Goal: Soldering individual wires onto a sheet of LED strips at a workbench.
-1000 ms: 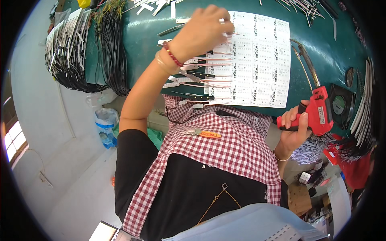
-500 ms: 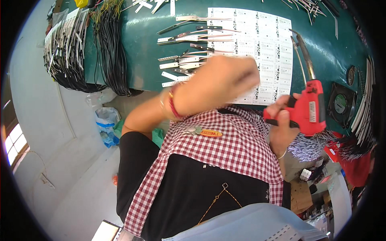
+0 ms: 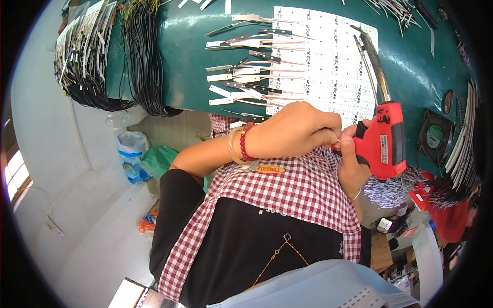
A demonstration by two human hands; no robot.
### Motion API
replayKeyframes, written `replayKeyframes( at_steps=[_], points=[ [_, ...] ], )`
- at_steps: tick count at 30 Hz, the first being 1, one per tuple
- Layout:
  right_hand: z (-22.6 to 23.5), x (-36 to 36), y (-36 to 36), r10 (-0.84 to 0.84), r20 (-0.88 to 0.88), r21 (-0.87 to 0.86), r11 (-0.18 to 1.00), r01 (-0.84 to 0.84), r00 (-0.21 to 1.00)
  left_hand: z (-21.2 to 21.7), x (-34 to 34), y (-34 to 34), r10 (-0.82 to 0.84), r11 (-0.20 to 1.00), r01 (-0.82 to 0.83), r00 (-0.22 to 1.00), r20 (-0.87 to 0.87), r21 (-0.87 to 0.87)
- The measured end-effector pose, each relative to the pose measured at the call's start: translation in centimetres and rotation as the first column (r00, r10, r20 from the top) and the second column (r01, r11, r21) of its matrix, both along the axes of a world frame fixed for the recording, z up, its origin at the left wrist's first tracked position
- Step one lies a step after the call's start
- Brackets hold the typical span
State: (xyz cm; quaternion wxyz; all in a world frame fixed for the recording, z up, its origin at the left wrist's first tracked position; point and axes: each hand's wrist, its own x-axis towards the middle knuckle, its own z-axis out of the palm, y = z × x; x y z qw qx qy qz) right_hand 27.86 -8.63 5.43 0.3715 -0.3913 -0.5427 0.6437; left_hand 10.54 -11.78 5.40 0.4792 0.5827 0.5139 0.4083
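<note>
A red and black soldering gun (image 3: 386, 146) is gripped in my right hand (image 3: 353, 167); its metal tip points up and away, over the right edge of a white printed circuit board panel (image 3: 321, 51). My left hand (image 3: 303, 131) is closed in a pinch against the thumb of my right hand. Something thin and pale shows at those fingertips, too small to name. Beyond my left hand, small black and white strips (image 3: 245, 86) with thin wires lie in a row, their wires reaching over the panel's left side.
Bundles of black cables (image 3: 144, 61) and wired strips (image 3: 84, 56) hang over the green table's (image 3: 187, 56) left edge. A black round fan (image 3: 434, 134) and pale tubes (image 3: 462, 138) lie at the right. Plastic bags (image 3: 131, 156) are below the table's left part.
My left hand has come down and right from over the panel to meet my right thumb. The soldering gun has shifted slightly left, and its tip now lies over the panel's edge.
</note>
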Motion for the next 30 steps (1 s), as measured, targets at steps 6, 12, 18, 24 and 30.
replayKeyframes(
  at_steps=[6, 12, 18, 24, 30],
  points=[
    [0.2, -1.2, 0.5, -0.063, 0.009, -0.022, 0.998, 0.063, 0.998, 0.3, -1.6, 0.7, 0.025, 0.996, -0.029, 0.998, 0.05, 0.084],
    [-0.2, -0.7, 1.4, -0.127, 0.011, 0.011, 0.992, 0.127, 0.992, -1.4, -7.8, 4.0, 0.326, 0.941, -0.318, 0.773, -0.544, 0.114],
    [-1.3, 1.1, 1.1, -0.084, 0.094, -0.131, 0.987, 0.096, 0.992, -3.7, -7.7, 5.2, 0.319, 0.946, -0.293, 0.785, -0.531, 0.136],
    [-0.4, 0.7, 2.2, -0.158, -0.005, -0.151, 0.976, 0.156, 0.987, -4.4, -9.2, 7.7, 0.457, 0.882, -0.215, 0.609, -0.648, 0.42],
    [0.2, 0.2, 2.8, -0.151, -0.018, -0.182, 0.972, 0.146, 0.988, -5.6, -9.1, 9.0, 0.309, 0.947, -0.129, 0.609, -0.73, 0.293]
  ],
)
